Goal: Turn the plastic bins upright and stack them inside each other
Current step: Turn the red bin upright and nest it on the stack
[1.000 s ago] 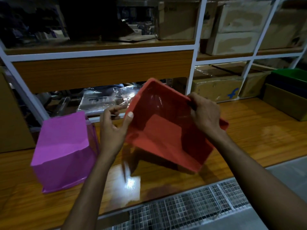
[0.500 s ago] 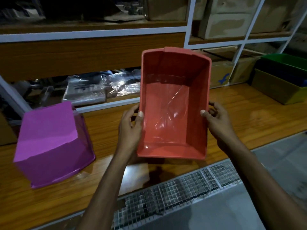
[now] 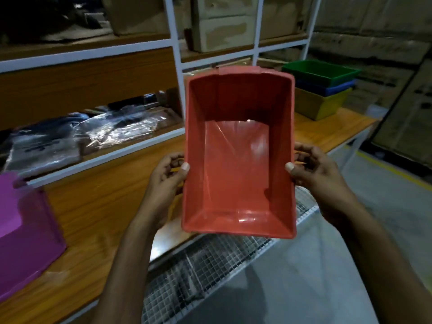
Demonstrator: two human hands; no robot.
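Observation:
I hold a red plastic bin in the air in front of me, its open side facing up toward me. My left hand grips its left rim and my right hand grips its right rim, thumbs over the edge. A purple bin sits upside down on the wooden shelf at the far left. At the back right, a stack of upright bins stands on the shelf: a green bin in a blue bin in a yellow bin.
The wooden shelf runs left to right, with a wire mesh panel below its front edge. Plastic-wrapped packages lie behind a white rail. Cardboard boxes fill the upper shelves. Grey floor lies at the right.
I have turned the red bin from tilted to open side up and carried it right. The view has swung right, so the stacked bins are closer and the purple bin is at the left edge.

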